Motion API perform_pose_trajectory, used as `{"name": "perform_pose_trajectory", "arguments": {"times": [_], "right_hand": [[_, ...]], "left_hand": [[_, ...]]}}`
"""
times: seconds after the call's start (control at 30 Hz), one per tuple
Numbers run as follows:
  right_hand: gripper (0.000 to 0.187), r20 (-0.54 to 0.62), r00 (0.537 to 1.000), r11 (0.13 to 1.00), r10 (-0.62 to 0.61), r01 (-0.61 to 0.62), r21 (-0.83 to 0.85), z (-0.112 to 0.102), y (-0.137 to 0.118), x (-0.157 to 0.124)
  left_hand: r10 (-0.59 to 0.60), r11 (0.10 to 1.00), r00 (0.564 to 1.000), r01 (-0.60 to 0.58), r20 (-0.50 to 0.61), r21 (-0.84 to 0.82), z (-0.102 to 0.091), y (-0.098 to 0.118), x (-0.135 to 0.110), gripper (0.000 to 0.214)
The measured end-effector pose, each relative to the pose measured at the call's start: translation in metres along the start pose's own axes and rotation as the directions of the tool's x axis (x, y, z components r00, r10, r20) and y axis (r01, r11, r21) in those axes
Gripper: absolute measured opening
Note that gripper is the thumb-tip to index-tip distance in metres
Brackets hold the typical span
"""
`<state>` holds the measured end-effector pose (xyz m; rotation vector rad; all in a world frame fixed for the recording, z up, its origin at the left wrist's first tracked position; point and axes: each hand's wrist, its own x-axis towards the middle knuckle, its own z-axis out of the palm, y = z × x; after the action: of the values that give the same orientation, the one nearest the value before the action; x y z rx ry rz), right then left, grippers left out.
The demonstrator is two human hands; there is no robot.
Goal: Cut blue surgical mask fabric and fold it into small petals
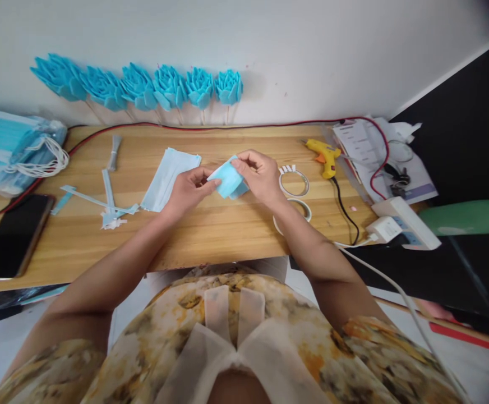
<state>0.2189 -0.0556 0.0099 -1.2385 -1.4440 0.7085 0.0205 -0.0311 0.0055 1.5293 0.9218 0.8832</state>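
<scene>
Above the middle of the table, my left hand (190, 191) and my right hand (259, 173) both grip a folded piece of light-blue face mask fabric (230, 180). The left thumb and fingers pinch its left edge; the right ones pinch its top right corner. A flat pale-blue face mask (171, 171) lies on the table beside my left hand, partly behind it. Near my right wrist lie two rolls of tape (294, 183), the nearer one partly covered by my forearm. Small white tabs stick up from the farther roll.
Cut mask strips (109, 196) and a phone (15, 235) lie left, near a bag of masks (13, 146). Several blue fabric flowers (169, 87) on sticks lean against the wall. Right are a yellow glue gun (324, 157), papers (362, 146) and a power strip (413, 221) with cables.
</scene>
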Motion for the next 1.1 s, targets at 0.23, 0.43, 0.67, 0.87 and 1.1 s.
{"name": "perform_pose_trajectory", "arguments": {"times": [0.23,0.43,0.67,0.87,1.1], "right_hand": [[0.032,-0.018,1.000,0.999,-0.004,0.004,-0.042,-0.001,0.003,0.001],[0.034,-0.043,0.999,0.999,0.009,-0.011,-0.049,0.001,0.001,-0.002],[0.030,-0.059,0.998,1.000,0.012,-0.014,-0.022,0.004,0.003,-0.002],[0.027,-0.029,0.999,0.998,-0.027,0.025,-0.061,0.003,-0.001,-0.003],[0.027,0.091,0.979,0.963,-0.185,0.199,-0.180,0.006,0.002,-0.006]], "left_hand": [[-0.026,1.000,0.997,0.025,-0.066,-0.012,0.000,0.003,-0.001,0.027],[0.024,0.998,0.996,-0.019,-0.090,0.059,-0.001,0.002,-0.001,0.029],[0.063,0.993,0.992,-0.051,-0.113,0.109,-0.004,0.000,0.000,0.030],[0.057,0.989,0.990,-0.039,-0.125,0.141,-0.004,0.000,0.002,0.022],[0.123,0.982,0.991,-0.115,-0.043,0.152,-0.001,0.009,-0.001,0.020]]}}
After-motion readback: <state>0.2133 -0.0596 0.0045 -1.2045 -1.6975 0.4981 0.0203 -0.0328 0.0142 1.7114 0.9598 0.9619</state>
